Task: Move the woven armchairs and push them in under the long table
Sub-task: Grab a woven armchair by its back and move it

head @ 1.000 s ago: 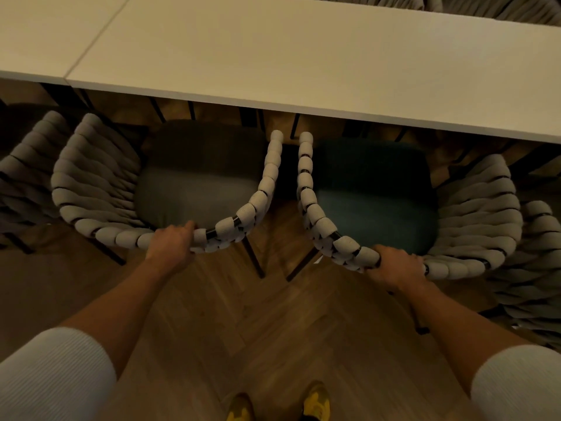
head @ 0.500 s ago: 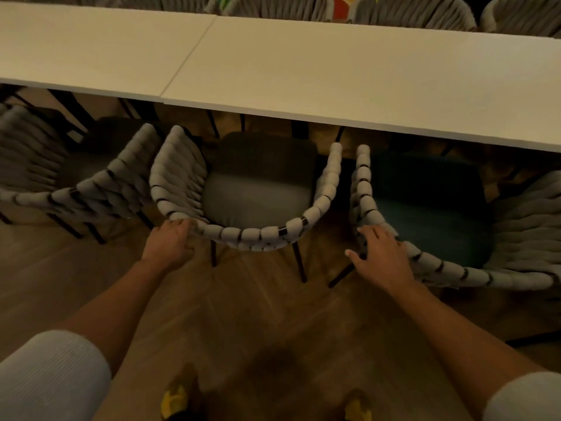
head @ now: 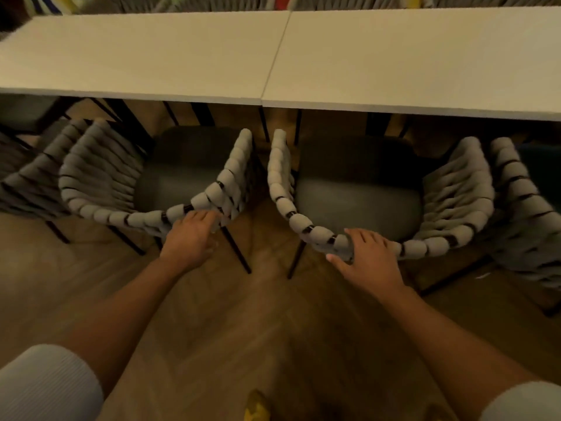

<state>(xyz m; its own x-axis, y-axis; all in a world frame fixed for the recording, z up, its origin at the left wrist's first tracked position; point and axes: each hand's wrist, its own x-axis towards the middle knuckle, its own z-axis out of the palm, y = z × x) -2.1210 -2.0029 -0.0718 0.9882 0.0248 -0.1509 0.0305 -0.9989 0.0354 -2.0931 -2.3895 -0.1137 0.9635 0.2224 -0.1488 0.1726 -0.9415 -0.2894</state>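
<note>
Whole view has slid left along the desk (head: 151,56); the desk seam that sat at 10 o'clock is now at 12. The person has stepped one seat over. The teal-seated chair (head: 516,189) that the right hand held a second ago is let go and now sits at the 3 o'clock edge. The right hand (head: 368,259) has come to the right armchair (head: 455,189), the grey-cushion one the left hand had before. Its fingers are spread flat over the back rail with the thumb out, touching but not yet wrapped. The left hand (head: 188,238) has moved to the left armchair (head: 100,177), a new one. It grips the rear right corner of the woven back, fingers curled into the rope, though motion blur leaves this a bit soft.

Both armchairs stand side by side at 11 and 1 o'clock, arm tips near each other and just short of the desk edge, with the seats mostly out on the wooden floor (head: 258,329). My read is that the previous pair is done and the next pair is being taken up. The push toward 12 o'clock has yet to come, and the right hand likely needs to close first
</note>
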